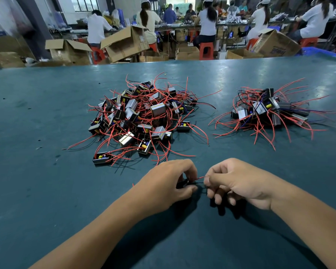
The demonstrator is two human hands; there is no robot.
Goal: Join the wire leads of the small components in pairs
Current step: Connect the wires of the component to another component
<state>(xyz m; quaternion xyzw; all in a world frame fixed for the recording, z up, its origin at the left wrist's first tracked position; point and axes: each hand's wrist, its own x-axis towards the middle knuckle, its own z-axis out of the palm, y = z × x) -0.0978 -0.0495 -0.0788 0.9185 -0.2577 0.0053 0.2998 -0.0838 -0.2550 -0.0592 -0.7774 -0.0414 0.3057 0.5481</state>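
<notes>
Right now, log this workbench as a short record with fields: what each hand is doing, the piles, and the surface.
left hand: grips a small black component
right hand: pinches the red lead and black lead running from that component
large pile: components with red leads, centre of table
small pile: to its right, apart from it
surface: teal table
background: seated workers, open cardboard boxes

A dark green table (47,113) carries two heaps: a big pile of small components (142,115) with red wires at the centre, and a smaller pile (268,111) (equally tangled) well apart on the right.
</notes>
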